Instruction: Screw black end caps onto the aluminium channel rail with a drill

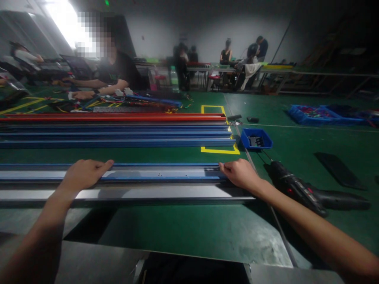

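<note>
A long blue metal rail [166, 173] with a pale inner channel lies crosswise on the green table in front of me. My left hand [84, 173] grips it left of the middle, the thumb laid along its far edge. My right hand [238, 171] closes on the rail's right end with the fingers curled. Two small bits, perhaps screws, show in the channel between my hands. Just nearer to me, a second long rail [166, 192] with a pale face and dark edge runs alongside the first.
Blue rails [118, 142] and orange rails [118, 117] lie beyond, near yellow tape [220, 150]. To the right are a blue parts bin [257, 140], a power drill [302, 189], a dark flat object [340, 170] and blue trays [322, 114]. A co-worker [118, 71] handles wires at far left.
</note>
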A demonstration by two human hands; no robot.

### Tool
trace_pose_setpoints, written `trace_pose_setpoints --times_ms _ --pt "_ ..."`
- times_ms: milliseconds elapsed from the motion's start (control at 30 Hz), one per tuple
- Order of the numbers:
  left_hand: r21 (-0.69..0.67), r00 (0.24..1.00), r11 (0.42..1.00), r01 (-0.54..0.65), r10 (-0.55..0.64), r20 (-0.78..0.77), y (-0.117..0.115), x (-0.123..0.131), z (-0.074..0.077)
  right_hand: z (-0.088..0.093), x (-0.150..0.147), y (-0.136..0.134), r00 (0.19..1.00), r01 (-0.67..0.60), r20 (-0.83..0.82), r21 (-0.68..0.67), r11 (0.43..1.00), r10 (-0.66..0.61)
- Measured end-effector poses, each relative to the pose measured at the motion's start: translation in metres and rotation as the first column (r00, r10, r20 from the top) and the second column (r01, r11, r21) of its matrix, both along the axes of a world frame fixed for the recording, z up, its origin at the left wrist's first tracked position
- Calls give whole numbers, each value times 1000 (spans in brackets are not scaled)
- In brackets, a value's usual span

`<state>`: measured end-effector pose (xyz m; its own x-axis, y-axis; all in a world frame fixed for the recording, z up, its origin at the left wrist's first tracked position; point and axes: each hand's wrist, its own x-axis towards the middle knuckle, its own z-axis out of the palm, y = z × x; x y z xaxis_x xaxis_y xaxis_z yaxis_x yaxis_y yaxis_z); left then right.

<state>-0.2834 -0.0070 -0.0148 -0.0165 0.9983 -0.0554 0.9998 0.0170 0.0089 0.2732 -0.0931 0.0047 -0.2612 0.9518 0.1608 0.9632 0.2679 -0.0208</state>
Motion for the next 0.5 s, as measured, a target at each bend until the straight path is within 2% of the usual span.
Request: trace_pose_setpoints --times_ms 167,267,367,467,500 --pt "-70 996 996 -56 51 -74 -1 -1 3 3 2 -2 997 -45 -62 -36 998 43" --pt "-98 994 995 -12 2 -106 2 2 11 12 7 4 992 -49 -124 -85 995 38" --pt "-32 982 995 92 -96 -163 16 8 22 23 14 25 987 49 -152 -69 996 -59" --pt "102 968 976 193 -172 -185 44 17 31 27 19 57 971 221 -105 39 974 -216" --pt "137 956 955 262 -238 -170 56 20 31 27 20 67 964 254 -92 60 965 -248"
